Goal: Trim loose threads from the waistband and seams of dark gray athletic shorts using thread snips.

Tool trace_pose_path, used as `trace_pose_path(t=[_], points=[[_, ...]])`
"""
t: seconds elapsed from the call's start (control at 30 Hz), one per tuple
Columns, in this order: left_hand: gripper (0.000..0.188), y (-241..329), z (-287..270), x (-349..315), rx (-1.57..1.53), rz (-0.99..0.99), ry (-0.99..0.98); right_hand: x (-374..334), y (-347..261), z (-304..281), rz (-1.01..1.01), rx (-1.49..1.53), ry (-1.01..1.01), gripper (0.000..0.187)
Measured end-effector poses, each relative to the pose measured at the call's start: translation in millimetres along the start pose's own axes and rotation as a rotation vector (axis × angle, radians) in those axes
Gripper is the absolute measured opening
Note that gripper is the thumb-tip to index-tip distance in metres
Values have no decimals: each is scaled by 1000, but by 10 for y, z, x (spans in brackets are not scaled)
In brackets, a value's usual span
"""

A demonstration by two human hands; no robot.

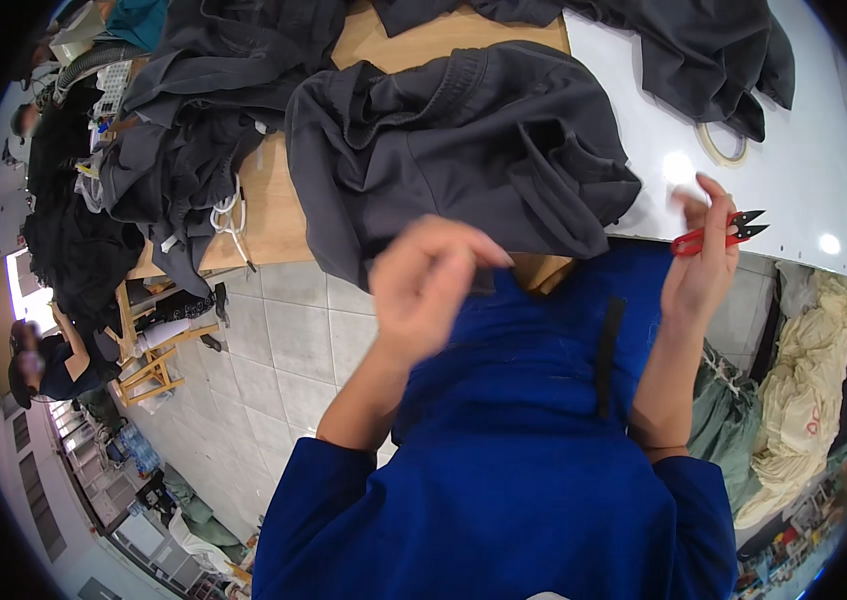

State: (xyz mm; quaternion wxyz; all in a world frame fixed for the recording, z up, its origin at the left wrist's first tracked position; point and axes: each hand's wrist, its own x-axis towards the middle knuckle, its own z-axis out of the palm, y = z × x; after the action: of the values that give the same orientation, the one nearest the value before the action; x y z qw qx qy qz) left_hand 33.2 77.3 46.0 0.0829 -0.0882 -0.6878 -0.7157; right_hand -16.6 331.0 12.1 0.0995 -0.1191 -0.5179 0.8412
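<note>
A dark grey garment [454, 150] with a gathered elastic band lies bunched on the table in front of me, its near edge hanging over the table's edge. My left hand [424, 290] hovers at its near left part, blurred by motion. Its index finger points right and the other fingers look curled; whether it pinches anything is not clear. My right hand [702, 255] is raised to the right of the garment, closed around red thread snips [719, 234] whose dark blades point right, away from the garment.
More dark grey garments are heaped at the left [234, 70] and far right [714, 50]. A tape roll [722, 146] lies on the white tabletop [814, 160]. White cord [231, 220] hangs at the left table edge. Cream sacks [809, 370] stand right; another person [59, 355] is far left.
</note>
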Motion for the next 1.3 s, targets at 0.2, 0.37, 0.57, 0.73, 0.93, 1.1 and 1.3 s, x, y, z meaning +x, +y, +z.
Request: trace_pose_path(t=[0.2, 0.37, 0.57, 0.73, 0.93, 1.1, 1.3], points=[[13, -136, -362, 669, 329, -101, 323, 322, 178, 137, -87, -834, -124, 24], [33, -705, -250, 1174, 951, -174, -157, 507, 413, 334, -252, -1220, -502, 35], [10, 122, -781, 2061, -226, -66, 84, 997, -873, 499, -24, 32, -547, 41], [17, 1125, -915, 2066, -443, 362, -57, 919, -1240, 325, -86, 391, -1014, 47], [21, 433, -1457, 1260, 542, 200, 202, 651, -748, 120, 146, -231, -1109, 38], [22, -303, -1933, 387, 515, -175, 471, 462, -369, -277, 256, -670, -772, 27], [19, -483, -1766, -162, 407, -256, 701, 584, 83, -478, 249, -152, -611, 36]])
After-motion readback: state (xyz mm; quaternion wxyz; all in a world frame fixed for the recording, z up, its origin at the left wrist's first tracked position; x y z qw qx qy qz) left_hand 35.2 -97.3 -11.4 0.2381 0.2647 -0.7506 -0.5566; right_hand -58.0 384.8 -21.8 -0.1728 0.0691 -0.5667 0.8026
